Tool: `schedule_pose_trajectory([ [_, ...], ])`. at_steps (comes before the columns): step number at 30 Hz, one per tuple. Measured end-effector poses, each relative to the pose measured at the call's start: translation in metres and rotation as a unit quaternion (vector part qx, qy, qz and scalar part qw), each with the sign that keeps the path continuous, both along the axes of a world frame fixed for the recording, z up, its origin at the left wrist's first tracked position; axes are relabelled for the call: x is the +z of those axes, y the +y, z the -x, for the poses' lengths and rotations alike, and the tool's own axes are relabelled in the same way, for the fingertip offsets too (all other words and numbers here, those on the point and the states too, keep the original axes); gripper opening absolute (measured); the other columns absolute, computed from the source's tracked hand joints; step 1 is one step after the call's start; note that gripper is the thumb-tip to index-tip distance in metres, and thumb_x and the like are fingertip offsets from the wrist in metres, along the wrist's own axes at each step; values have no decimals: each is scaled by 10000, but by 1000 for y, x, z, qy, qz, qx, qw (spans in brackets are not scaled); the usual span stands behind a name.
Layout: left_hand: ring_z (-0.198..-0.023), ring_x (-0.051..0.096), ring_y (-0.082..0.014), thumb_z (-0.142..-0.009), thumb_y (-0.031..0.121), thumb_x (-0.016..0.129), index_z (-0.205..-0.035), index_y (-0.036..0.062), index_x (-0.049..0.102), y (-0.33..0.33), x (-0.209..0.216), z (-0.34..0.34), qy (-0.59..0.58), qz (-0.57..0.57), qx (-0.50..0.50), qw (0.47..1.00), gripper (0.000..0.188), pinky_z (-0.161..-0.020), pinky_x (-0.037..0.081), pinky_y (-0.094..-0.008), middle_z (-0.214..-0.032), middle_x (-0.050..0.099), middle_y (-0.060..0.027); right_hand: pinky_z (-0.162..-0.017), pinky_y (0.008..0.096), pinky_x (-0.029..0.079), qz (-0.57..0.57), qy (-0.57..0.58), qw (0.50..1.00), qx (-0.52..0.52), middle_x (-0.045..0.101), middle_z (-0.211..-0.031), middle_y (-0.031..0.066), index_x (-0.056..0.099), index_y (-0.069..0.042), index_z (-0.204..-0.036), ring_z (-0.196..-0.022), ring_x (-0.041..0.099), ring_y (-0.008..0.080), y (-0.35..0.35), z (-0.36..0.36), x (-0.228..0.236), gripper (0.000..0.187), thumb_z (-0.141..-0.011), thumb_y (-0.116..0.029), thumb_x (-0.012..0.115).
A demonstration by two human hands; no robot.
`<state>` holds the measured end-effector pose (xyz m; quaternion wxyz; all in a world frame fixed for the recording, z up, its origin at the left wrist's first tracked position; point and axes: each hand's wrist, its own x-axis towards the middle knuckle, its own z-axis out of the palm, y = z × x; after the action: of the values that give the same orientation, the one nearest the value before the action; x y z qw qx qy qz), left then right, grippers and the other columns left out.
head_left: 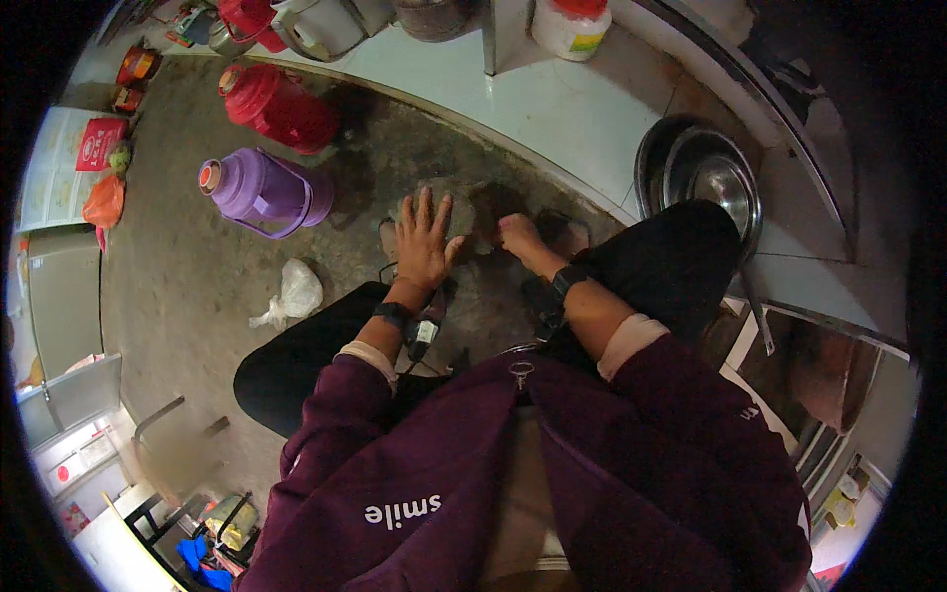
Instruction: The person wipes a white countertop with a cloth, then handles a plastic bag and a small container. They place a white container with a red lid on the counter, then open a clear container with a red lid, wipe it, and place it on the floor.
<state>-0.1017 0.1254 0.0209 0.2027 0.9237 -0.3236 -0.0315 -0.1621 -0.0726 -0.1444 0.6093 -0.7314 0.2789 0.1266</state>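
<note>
My left hand (424, 240) is held out over the grey floor, fingers spread, nothing in it. To its right, my right hand (521, 239) is closed; a small pinkish spot shows at the fingertips, and what they hold, if anything, I cannot make out. Both wrists wear dark bands. Below the left hand, beside its wrist, is a small dark device with a white label (426, 333) and a cord. Something dark lies on the floor behind the hands, too dim to name. Left of my left hand stands a purple thermos flask (264, 192), with a red thermos flask (284, 111) beyond it.
A crumpled white plastic bag (296, 291) lies on the floor near my left knee. Nested steel basins (705, 163) sit on the white tiled ledge (543, 113) at the right. A white jar with a red lid (572, 32) stands on that ledge. An orange bag (104, 202) is far left.
</note>
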Motion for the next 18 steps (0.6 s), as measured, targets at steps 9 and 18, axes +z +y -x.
schedule_pose_trajectory([
  [9,-1370,242,-422,-763,786,451,-1508,272,239,-4,28,-52,-93,-168,-283,940,930,-1080,148,-653,-1521,258,-165,-787,362,483,-403,-27,901,-161,585,-1120,78,574,-59,-1149,-1047,548,215,12,22,7,386,-791,-92,714],
  [18,-1377,239,-431,-883,648,406,-1489,227,299,11,6,-66,-44,-68,-295,952,746,-1106,197,-582,-1527,237,-174,-857,365,479,-467,-149,865,-104,603,-1115,102,578,-84,-1122,-933,598,266,-11,-5,88,267,-858,-84,544],
])
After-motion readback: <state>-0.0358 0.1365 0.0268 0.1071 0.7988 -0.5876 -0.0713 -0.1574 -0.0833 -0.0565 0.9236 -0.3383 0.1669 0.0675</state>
